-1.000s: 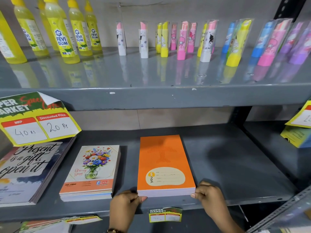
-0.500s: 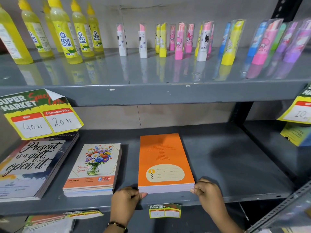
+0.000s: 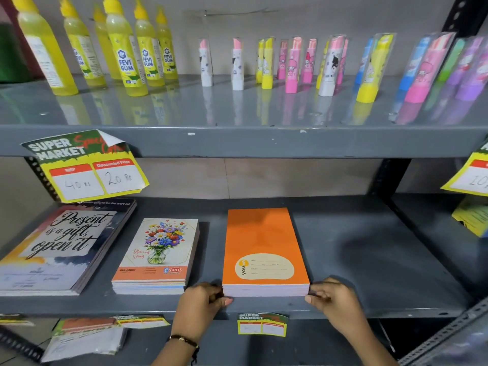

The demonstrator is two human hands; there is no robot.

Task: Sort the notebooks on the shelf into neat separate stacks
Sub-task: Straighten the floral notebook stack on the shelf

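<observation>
Three notebook stacks lie on the grey middle shelf [image 3: 369,260]. An orange stack [image 3: 261,239] sits in the middle, a flower-cover stack [image 3: 161,254] is to its left, and a larger "Present is a gift" stack [image 3: 63,244] lies at the far left. My left hand [image 3: 203,305] presses the orange stack's front left corner. My right hand [image 3: 332,299] presses its front right corner. Both hands have curled fingers touching the stack's front edge.
The upper shelf holds yellow gum bottles [image 3: 126,48] and rows of coloured stick packs [image 3: 293,64]. A yellow price tag [image 3: 89,170] hangs from the upper shelf's edge at left. Another tag [image 3: 472,173] hangs at right. Papers [image 3: 87,336] lie below the middle shelf.
The hands stay at the orange stack's front corners. The camera view has shifted slightly; the stack looks squared and has barely moved.
</observation>
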